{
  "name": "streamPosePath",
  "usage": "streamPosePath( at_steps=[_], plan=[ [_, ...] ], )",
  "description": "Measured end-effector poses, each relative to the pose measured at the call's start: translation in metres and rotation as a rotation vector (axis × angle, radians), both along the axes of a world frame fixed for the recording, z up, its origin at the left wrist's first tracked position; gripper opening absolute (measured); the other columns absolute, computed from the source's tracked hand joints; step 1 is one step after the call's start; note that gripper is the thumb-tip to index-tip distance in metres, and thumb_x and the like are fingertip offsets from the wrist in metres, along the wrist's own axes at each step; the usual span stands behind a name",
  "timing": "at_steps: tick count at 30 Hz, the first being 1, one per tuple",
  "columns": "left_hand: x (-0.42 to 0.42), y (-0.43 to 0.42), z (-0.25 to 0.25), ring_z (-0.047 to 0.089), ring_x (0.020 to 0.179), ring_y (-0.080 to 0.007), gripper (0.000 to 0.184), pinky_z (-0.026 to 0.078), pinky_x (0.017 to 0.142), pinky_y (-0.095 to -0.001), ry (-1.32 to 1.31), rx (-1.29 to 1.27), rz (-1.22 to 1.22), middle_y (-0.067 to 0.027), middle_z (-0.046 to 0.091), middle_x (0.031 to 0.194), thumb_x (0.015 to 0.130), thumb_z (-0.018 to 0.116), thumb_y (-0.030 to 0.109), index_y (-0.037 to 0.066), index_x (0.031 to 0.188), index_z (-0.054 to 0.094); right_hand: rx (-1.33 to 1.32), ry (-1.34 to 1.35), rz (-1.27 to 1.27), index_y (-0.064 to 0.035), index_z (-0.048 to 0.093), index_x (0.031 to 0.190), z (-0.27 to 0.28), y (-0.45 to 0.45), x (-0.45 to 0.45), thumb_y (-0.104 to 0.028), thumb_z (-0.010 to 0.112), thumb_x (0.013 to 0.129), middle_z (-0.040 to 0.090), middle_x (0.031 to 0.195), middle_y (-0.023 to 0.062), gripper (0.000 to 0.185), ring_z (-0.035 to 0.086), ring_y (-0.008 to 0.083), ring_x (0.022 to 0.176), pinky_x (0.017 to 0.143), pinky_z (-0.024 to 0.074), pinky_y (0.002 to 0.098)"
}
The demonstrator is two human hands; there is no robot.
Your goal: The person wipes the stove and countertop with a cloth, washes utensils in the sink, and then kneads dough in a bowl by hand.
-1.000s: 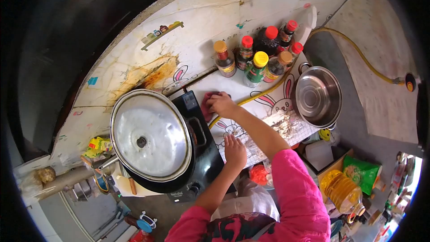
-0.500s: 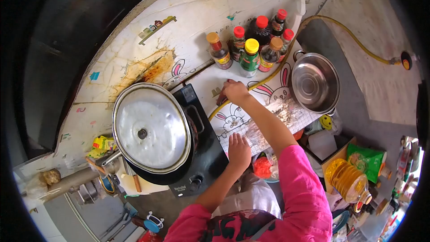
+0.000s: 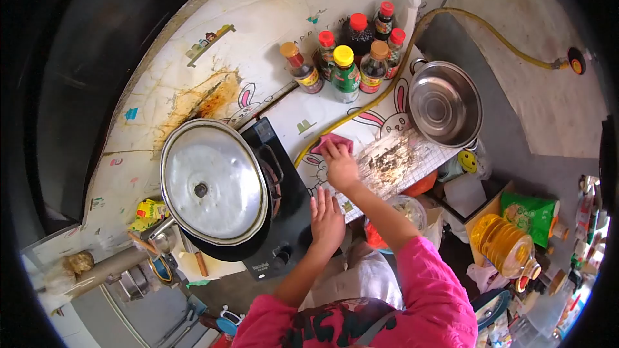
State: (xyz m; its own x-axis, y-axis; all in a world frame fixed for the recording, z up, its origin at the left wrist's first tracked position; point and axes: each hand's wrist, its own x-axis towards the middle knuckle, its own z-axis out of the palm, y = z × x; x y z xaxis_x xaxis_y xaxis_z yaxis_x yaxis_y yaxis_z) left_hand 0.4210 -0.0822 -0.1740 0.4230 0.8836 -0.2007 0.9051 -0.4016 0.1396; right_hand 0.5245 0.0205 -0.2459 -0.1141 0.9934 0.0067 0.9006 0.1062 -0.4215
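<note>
Left of all fingers, we log a silver lid (image 3: pixel 225 209) over a black cooktop (image 3: pixel 294 209). Left hand (image 3: pixel 327 227): fingers straight, a little apart, gripping nothing we can see, by the cooktop's right edge. Just past these fingertips, a pink cloth (image 3: pixel 336 140) lies on the white counter (image 3: pixel 304 106), under the outstretched fingertips of the right hand (image 3: pixel 342 169); pinched or merely covered, we cannot tell. Beyond those fingers stand capped bottles (image 3: pixel 345 80); off to their right, a steel pot (image 3: pixel 440 104).

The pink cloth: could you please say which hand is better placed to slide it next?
Probably the right hand: it rests on the pink cloth, while the left hand sits apart from it.
</note>
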Motion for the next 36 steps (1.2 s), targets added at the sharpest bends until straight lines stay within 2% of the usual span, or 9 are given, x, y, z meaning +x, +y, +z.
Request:
streamPosePath(
  at_steps=[5, 8, 13, 18, 22, 24, 28, 33, 36],
  plan=[
    [-0.019, -0.022, 0.022, 0.027, 0.137, -0.0319, 0.042, 0.02, 0.11, -0.0473, -0.03, -0.056, 0.009, -0.0201, 0.039, 0.14, 0.084, 0.048, 0.011, -0.006, 0.121, 0.05, 0.081, -0.016, 0.296, -0.0191, 0.063, 0.114, -0.009, -0.019, -0.022, -0.02, 0.055, 0.076, 0.049, 0.127, -0.0036, 0.038, 0.042, 0.0212, 0.114, 0.091, 0.0396, 0.0457],
    [-0.037, -0.039, 0.011, 0.023, 0.137, -0.0341, 0.052, 0.019, 0.11, -0.0492, 0.011, -0.028, -0.038, -0.0191, 0.035, 0.141, 0.08, 0.059, 0.015, -0.005, 0.126, 0.045, 0.143, 0.009, 0.484, -0.0235, 0.066, 0.107, -0.017, -0.034, -0.018, -0.02, 0.052, 0.079, 0.052, 0.122, -0.0069, 0.032, 0.042, 0.0189, 0.114, 0.09, 0.039, 0.0452],
    [-0.042, -0.052, 0.03, 0.024, 0.137, -0.0349, 0.057, 0.02, 0.11, -0.0484, -0.063, -0.083, -0.011, -0.0201, 0.032, 0.143, 0.082, 0.06, 0.018, -0.005, 0.131, 0.041, 0.164, 0.116, 0.561, -0.0249, 0.07, 0.093, -0.022, -0.083, 0.003, -0.022, 0.053, 0.076, 0.055, 0.116, -0.0121, 0.024, 0.043, 0.0145, 0.113, 0.091, 0.0407, 0.0385],
    [-0.042, -0.063, 0.03, 0.024, 0.136, -0.0368, 0.058, 0.019, 0.111, -0.0482, -0.027, -0.106, -0.039, -0.022, 0.031, 0.143, 0.081, 0.061, 0.019, -0.007, 0.129, 0.042, -0.045, 0.237, 0.627, -0.0184, 0.07, 0.088, -0.019, -0.134, 0.04, -0.011, 0.059, 0.067, 0.063, 0.106, -0.0052, 0.024, 0.052, 0.0183, 0.102, 0.086, 0.0436, 0.0351],
    [-0.044, -0.071, 0.037, 0.037, 0.126, -0.0359, 0.051, 0.032, 0.103, -0.0454, -0.09, -0.111, -0.039, -0.0205, 0.041, 0.134, 0.08, 0.062, 0.021, -0.007, 0.121, 0.048, -0.251, 0.55, 0.461, -0.0108, 0.068, 0.088, 0.013, -0.113, 0.046, 0.003, 0.06, 0.059, 0.066, 0.096, 0.004, 0.033, 0.058, 0.0239, 0.089, 0.085, 0.0437, 0.0362],
    [-0.046, -0.072, 0.039, 0.04, 0.121, -0.0351, 0.049, 0.035, 0.1, -0.0446, -0.082, -0.147, -0.034, -0.0191, 0.044, 0.129, 0.08, 0.062, 0.021, -0.006, 0.119, 0.049, -0.016, 0.602, 0.217, -0.0113, 0.068, 0.087, 0.066, -0.083, 0.029, 0.007, 0.053, 0.061, 0.066, 0.089, 0.0064, 0.035, 0.058, 0.0256, 0.086, 0.087, 0.0414, 0.0347],
    [-0.051, -0.074, 0.044, 0.043, 0.118, -0.0343, 0.045, 0.037, 0.098, -0.0441, -0.049, -0.174, 0.012, -0.0175, 0.047, 0.126, 0.08, 0.062, 0.021, -0.004, 0.117, 0.051, 0.274, 0.704, 0.202, -0.0066, 0.066, 0.099, 0.095, -0.011, -0.019, 0.011, 0.054, 0.063, 0.064, 0.103, 0.0104, 0.042, 0.055, 0.031, 0.101, 0.091, 0.0415, 0.0393],
    [-0.052, -0.077, 0.044, 0.04, 0.122, -0.0337, 0.046, 0.036, 0.1, -0.044, -0.027, -0.078, 0.026, -0.0167, 0.045, 0.129, 0.08, 0.063, 0.021, -0.002, 0.118, 0.051, 0.145, 0.147, 0.255, -0.0161, 0.047, 0.133, 0.04, 0.029, -0.082, -0.014, 0.042, 0.086, 0.04, 0.141, 0.0021, 0.047, 0.032, 0.0262, 0.133, 0.101, 0.038, 0.0394],
    [-0.051, -0.08, 0.043, 0.039, 0.124, -0.0335, 0.048, 0.035, 0.101, -0.044, -0.033, -0.074, 0.074, -0.0168, 0.045, 0.13, 0.079, 0.063, 0.021, -0.002, 0.119, 0.051, 0.113, 0.123, 0.348, -0.0137, 0.045, 0.134, 0.039, 0.016, -0.07, -0.014, 0.043, 0.086, 0.039, 0.142, 0.0017, 0.048, 0.033, 0.027, 0.132, 0.101, 0.0386, 0.0378]
  ],
)
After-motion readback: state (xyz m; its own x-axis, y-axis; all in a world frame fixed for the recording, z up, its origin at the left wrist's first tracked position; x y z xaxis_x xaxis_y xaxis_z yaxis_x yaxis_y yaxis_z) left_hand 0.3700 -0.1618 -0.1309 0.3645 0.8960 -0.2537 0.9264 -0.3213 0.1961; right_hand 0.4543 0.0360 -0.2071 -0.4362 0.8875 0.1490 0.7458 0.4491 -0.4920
